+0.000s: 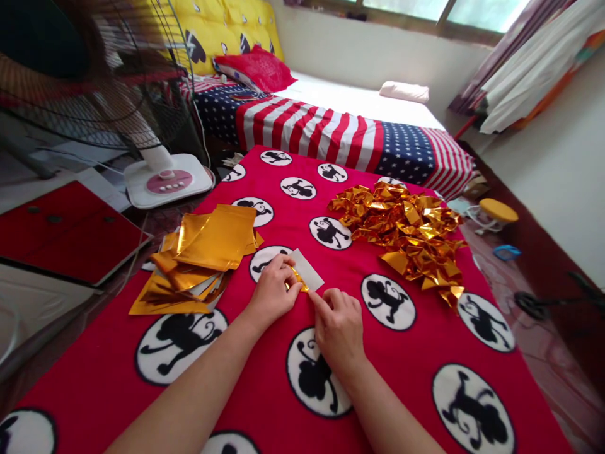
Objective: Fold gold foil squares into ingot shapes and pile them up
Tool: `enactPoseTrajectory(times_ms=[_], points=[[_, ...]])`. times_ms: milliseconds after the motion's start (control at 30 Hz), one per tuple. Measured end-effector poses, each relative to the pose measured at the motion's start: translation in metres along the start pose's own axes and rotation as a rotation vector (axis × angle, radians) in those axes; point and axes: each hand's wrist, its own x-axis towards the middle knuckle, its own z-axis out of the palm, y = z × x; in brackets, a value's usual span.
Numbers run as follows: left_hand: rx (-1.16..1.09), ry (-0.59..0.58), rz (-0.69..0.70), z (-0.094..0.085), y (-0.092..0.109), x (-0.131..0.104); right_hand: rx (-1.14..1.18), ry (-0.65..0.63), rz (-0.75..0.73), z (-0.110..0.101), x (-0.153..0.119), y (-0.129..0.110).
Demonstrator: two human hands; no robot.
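A small sheet of foil paper [308, 270] lies on the red cloth, pale grey side up, with its near edge turned over to show gold. My left hand [276, 287] is closed on that folded edge, thumb and fingers pinched together. At the paper's near corner, my right hand [338, 321] has its fingers curled, and the index fingertip presses the fold. To the left lies a loose stack of flat gold foil sheets [217, 236]. A heap of folded gold foil pieces [401, 221] spreads out on the right.
The table's red cloth [265, 391] bears white circles with black monkey figures. A fan [165, 180] stands at the left beyond the table edge, its blades blurred. Behind the table is a bed with a striped and starred cover [312, 129]. A yellow-topped stool [498, 210] stands at right.
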Motion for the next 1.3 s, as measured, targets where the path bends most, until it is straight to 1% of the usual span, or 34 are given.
enactPoseTrajectory(times_ms=[167, 300, 367, 467, 533, 700, 767, 867, 1000, 1067, 1133, 1167, 1233, 1300], points=[[0.008, 0.002, -0.001, -0.001, 0.001, 0.0, -0.048, -0.037, 0.002, -0.001, -0.001, -0.001], [0.005, -0.002, 0.002, -0.002, 0.002, 0.0, -0.135, -0.065, -0.012, -0.001, 0.003, -0.008], [0.001, 0.003, -0.009, -0.001, 0.003, 0.0, -0.18, -0.066, -0.071, 0.001, 0.008, -0.013], [-0.011, 0.013, -0.023, -0.001, 0.002, 0.001, -0.218, -0.041, -0.261, 0.007, 0.015, -0.016], [-0.03, 0.011, -0.02, -0.001, 0.0, 0.001, -0.215, -0.04, -0.342, 0.011, 0.017, -0.013], [-0.113, -0.082, 0.026, -0.008, -0.006, 0.002, -0.144, -0.085, -0.363, 0.007, 0.018, -0.005], [-0.111, -0.096, 0.045, -0.01, -0.007, 0.003, -0.115, -0.116, -0.348, 0.004, 0.02, -0.005], [-0.083, -0.077, 0.057, -0.01, -0.007, 0.003, -0.096, -0.145, -0.31, 0.0, 0.025, -0.007], [-0.05, -0.063, 0.091, -0.007, -0.007, 0.003, -0.054, -0.116, -0.254, -0.001, 0.036, -0.007], [-0.045, -0.063, 0.111, -0.007, -0.008, 0.002, 0.048, -0.083, -0.173, 0.002, 0.042, -0.003], [-0.039, -0.066, 0.125, -0.007, -0.009, 0.002, 0.224, -0.038, -0.063, 0.007, 0.046, 0.004], [-0.033, -0.067, 0.134, -0.007, -0.009, 0.002, 0.313, 0.023, -0.001, 0.01, 0.048, 0.008], [0.003, -0.064, 0.17, -0.01, -0.006, 0.001, 0.384, 0.148, 0.111, 0.015, 0.049, 0.016], [0.099, -0.065, 0.213, -0.013, 0.0, 0.0, 0.395, 0.179, 0.178, 0.018, 0.049, 0.02]])
